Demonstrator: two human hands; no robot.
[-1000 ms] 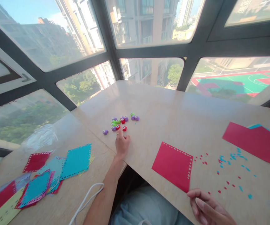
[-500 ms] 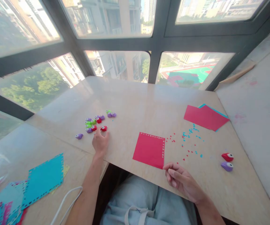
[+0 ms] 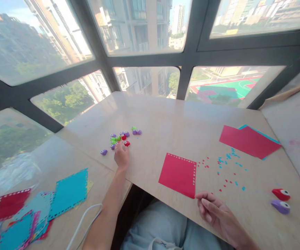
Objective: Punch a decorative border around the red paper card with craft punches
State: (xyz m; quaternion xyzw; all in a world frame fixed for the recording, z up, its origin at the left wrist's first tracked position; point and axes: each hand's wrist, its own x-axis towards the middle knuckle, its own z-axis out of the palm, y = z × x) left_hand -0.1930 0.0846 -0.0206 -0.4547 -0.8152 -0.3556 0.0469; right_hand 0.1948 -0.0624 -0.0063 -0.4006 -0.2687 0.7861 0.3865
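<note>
My left hand reaches into a cluster of small craft punches with eye-like dots. Its thumb and index finger are closed around a red craft punch. Purple punches and green punches sit close by, some partly behind the fingers. My right hand rests at the table's front edge, fingers loosely curled, with nothing visible in it. Its index fingertip is at the near right corner of a red paper square. Heart-shaped holes run along that square's far and right edges.
Red and blue paper bits lie scattered right of the square. Red sheets overlap a blue one farther back. A red punch and a purple punch stand far right. Punched blue paper and a white cable are at left.
The whole view has shifted, so the table appears farther right. My left hand has closed in on the red punch at the cluster's near side. My right hand stays by the paper's corner.
</note>
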